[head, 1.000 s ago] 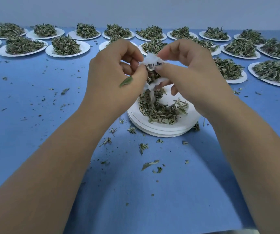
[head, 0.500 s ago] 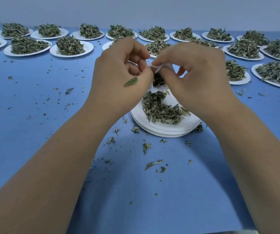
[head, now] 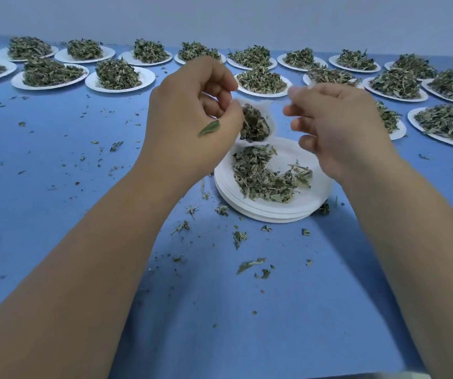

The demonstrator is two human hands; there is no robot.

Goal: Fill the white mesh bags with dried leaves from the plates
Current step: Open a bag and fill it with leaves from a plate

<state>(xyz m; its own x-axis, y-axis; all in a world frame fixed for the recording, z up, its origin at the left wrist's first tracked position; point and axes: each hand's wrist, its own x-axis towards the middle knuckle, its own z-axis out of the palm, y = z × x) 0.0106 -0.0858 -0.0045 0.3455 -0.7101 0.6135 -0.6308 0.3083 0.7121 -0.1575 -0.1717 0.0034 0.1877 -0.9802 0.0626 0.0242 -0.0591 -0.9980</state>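
Note:
A small white mesh bag (head: 255, 124) filled with dark dried leaves hangs just above a stack of white paper plates (head: 282, 212). My left hand (head: 192, 113) pinches the bag at its upper left edge. One green leaf (head: 209, 128) sticks to the back of that hand. My right hand (head: 337, 124) hovers a little to the right of the bag, apart from it, its fingers loosely curled and spread with nothing visible in them. A loose pile of dried leaves (head: 258, 176) lies on the top plate, with bare white plate beside it.
Several white plates heaped with dried leaves (head: 118, 73) stand in rows along the far side of the blue table (head: 56, 160). More such plates (head: 449, 124) sit at the right. Leaf crumbs (head: 249, 265) are scattered around the stack and off to the left.
Both hands were pinching the bag's top together. Now my right hand has let go and moved right, and the bag hangs from my left hand alone.

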